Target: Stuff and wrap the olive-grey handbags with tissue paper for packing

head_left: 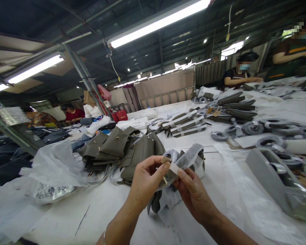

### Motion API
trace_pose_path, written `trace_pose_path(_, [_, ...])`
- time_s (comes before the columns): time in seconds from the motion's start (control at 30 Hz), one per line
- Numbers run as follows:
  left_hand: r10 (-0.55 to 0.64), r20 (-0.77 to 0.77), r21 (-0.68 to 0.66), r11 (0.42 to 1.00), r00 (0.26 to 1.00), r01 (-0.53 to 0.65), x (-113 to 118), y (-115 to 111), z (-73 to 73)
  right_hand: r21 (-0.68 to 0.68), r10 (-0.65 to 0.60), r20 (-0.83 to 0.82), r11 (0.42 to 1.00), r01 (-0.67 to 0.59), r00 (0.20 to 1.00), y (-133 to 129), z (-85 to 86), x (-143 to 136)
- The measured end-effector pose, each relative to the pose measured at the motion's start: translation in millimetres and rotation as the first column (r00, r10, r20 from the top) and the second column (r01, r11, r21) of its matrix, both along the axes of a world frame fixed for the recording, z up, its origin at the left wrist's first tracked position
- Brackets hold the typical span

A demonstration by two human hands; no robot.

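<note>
My left hand (146, 175) is closed, its thumb and forefinger pinching an olive strap wrapped in clear plastic film (193, 156). A small white strip (174, 168), which looks like paper or tape, lies across the wrapped strap between my hands. My right hand (193, 189) pinches the right edge of this strip with thumb and fingertips. The wrapped bundle loops up behind my fingers, and a dark olive end (156, 201) hangs below. Just beyond my left hand sit olive bag pieces (142, 151) with small metal fittings.
A grey tape dispenser (267, 175) stands to the right. Coiled wrapped straps (253, 128) and stacked strap pieces (186, 123) lie farther back. Crumpled plastic (57, 161) covers the left side. Co-workers, including a masked person (238, 76), sit across the white table (97, 217).
</note>
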State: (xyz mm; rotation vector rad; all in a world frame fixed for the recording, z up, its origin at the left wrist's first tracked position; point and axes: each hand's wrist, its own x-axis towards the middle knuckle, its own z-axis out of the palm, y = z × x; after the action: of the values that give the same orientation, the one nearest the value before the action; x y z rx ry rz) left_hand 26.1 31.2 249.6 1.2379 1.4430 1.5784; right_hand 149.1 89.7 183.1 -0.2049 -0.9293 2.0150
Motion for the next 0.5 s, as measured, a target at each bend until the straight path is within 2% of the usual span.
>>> trace_pose_path(0.3, [-0.019, 0.021, 0.004, 1.000, 1.000, 0.019, -1.1, 1.6, -2.3, -0.018, 0.037, -0.038, 0.999, -0.038, 0.999, 1.5, -0.6, -1.1])
trace_pose_path(0.5, [-0.002, -0.059, 0.004, 1.000, 0.998, 0.002, -3.1, 0.5, -0.7, -0.028, 0.028, -0.035, 0.999, -0.029, 0.999, 0.8, -5.3, -0.9])
